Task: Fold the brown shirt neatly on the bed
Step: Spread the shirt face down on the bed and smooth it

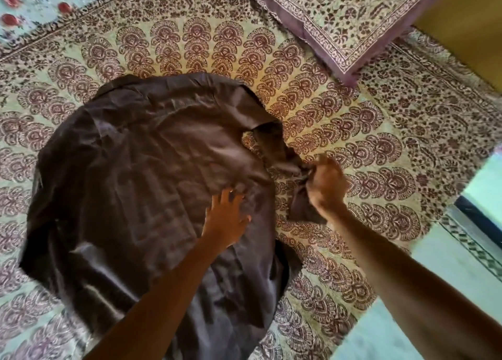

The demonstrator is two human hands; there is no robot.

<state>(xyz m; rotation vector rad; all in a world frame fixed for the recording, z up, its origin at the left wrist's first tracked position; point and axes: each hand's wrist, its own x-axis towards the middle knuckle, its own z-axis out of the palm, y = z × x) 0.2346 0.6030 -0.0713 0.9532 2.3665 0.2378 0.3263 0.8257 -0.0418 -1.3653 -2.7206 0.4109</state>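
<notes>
The brown shirt (141,175) lies spread out, back up, across the patterned bedspread (353,131), its collar end toward the far side. My left hand (225,218) rests flat on the shirt's right side with fingers spread. My right hand (326,183) grips the bunched right sleeve (282,156), which is lifted slightly off the bed to the right of the shirt body. The left sleeve is not clearly visible.
A pillow (350,15) in matching print lies at the far right of the bed. A floral sheet (30,4) shows at the far left corner. The bed's edge and pale floor (461,253) are at the right.
</notes>
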